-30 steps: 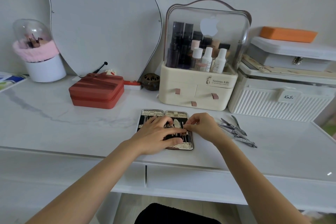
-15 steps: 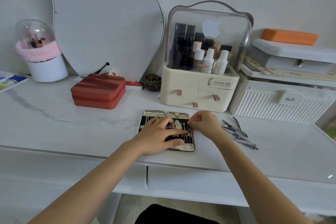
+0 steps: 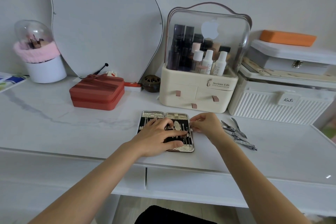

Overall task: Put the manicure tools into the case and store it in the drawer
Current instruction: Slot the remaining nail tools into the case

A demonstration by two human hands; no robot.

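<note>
Here I see the white table (image 3: 54,129) carrying a cream cosmetics organiser (image 3: 198,89) behind the open manicure case (image 3: 180,149), with a red zip box (image 3: 97,92) to the left. My left hand (image 3: 156,138) lies over the case, fingers spread; my right hand (image 3: 205,123) pinches a thin tool (image 3: 187,132). Loose clippers (image 3: 238,133) lie just right.

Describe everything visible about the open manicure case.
The manicure case lies open flat on the white desk, in front of the cream organizer. Two hinged halves have shiny textured metallic ends and black lining holding thin metal tools. The left hand rests on it; the right hand pinches a thin tool at its right half.
</note>
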